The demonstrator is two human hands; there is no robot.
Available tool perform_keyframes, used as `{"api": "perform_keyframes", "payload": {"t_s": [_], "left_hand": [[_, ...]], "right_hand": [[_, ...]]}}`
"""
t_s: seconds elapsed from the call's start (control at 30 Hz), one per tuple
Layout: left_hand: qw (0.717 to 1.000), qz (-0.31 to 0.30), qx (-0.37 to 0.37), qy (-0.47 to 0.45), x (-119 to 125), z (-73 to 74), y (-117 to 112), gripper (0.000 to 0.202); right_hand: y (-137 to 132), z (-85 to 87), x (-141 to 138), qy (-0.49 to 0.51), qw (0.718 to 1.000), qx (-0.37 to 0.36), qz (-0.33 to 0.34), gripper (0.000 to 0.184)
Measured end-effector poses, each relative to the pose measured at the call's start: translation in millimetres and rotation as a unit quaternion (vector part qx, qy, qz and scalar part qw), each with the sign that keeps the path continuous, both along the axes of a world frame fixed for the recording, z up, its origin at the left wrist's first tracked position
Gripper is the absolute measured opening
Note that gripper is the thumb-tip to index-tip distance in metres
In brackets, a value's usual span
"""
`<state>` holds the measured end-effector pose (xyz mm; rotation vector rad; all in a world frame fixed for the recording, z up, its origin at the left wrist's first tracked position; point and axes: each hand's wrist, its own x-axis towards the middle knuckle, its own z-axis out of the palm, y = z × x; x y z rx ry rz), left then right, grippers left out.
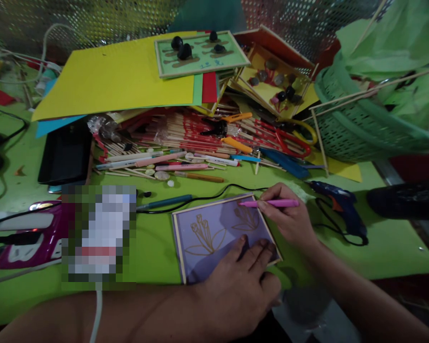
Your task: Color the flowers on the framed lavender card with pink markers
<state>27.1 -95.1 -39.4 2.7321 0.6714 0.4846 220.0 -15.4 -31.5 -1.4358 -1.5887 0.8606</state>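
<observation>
A purple card (214, 228) framed with thin wooden sticks lies on the green table (157, 247), with two gold flower drawings on it. My left hand (241, 286) rests flat on the card's near right corner, fingers stretched out and pressing it down. My right hand (289, 219) is closed round a pink pen (270, 203), whose tip touches the right-hand flower drawing near the card's far edge.
Pens, wooden sticks and scissors (289, 138) are heaped behind the card. A blue glue gun (339, 205) lies to the right, a black phone (66, 155) at left. Yellow paper (117, 78), framed stone pictures (200, 52) and a green basket (361, 124) sit further back.
</observation>
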Motion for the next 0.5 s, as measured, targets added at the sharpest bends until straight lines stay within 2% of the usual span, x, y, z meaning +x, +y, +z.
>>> {"api": "perform_keyframes", "payload": {"t_s": [0.5], "left_hand": [[1.000,-0.004,-0.004,0.005,-0.1,0.5,0.1,0.024]], "right_hand": [[-0.1,1.7,-2.1,0.001,1.000,0.006,0.001,0.009]]}}
